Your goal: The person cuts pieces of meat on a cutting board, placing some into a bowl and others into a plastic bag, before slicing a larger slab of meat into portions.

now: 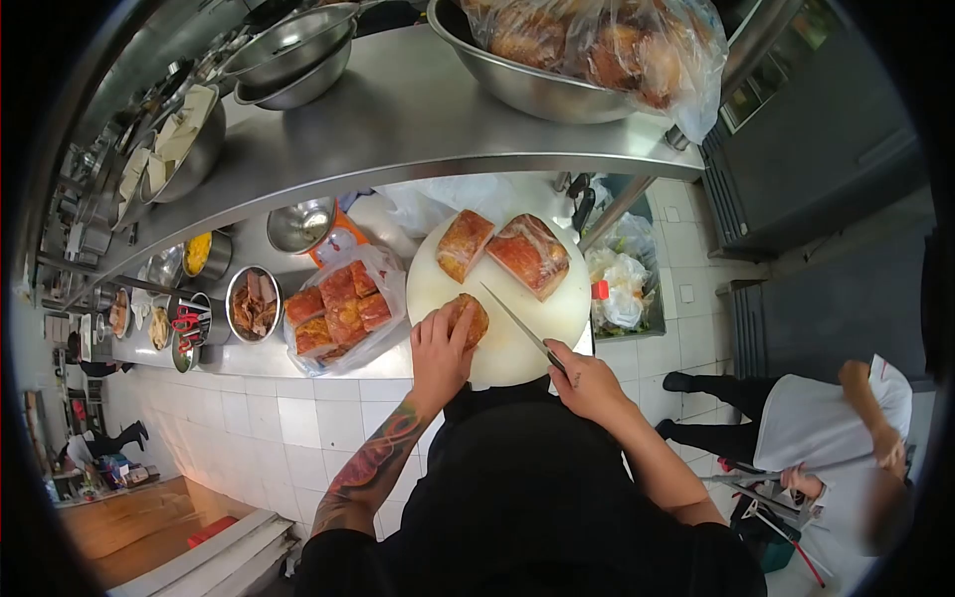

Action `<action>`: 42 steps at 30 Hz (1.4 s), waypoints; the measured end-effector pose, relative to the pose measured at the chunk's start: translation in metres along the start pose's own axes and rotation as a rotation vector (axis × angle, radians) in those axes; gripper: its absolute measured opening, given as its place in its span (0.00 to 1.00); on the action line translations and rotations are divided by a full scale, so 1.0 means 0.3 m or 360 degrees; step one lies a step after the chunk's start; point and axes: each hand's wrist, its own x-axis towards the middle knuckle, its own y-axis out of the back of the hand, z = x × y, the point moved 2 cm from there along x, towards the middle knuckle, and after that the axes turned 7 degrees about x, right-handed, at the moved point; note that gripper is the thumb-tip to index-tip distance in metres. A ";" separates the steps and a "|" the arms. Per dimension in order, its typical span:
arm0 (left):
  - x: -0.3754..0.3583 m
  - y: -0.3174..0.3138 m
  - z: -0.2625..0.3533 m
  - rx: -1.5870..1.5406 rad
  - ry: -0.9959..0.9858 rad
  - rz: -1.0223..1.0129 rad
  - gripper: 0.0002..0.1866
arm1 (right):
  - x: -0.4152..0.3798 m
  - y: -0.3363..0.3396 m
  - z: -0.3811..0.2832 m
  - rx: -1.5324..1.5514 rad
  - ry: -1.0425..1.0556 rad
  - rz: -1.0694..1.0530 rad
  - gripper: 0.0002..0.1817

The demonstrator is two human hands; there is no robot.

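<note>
My left hand (441, 343) presses down over a piece of browned roast pork (476, 320) near the front left of a round white cutting board (542, 323). In my right hand (583, 380) is the handle of a knife (517, 320), its blade lying across the board and pointing away to the left, apart from the meat. Two larger pork slabs sit at the back of the board, one on the left (464, 245) and one on the right (529, 256). My left fingers hide part of the small piece.
Left of the board, a plastic bag (383, 267) holds several pork blocks; beyond it stands a bowl of cut meat (255, 303). A steel shelf (418, 119) with bowls overhangs the counter. At right are a waste bin (652, 320) and a person in white (811, 423).
</note>
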 end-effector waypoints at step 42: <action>-0.053 -0.071 0.029 -0.0502 0.0267 0.0164 0.32 | -0.061 0.105 -0.364 -0.0502 -0.0123 -0.0361 0.12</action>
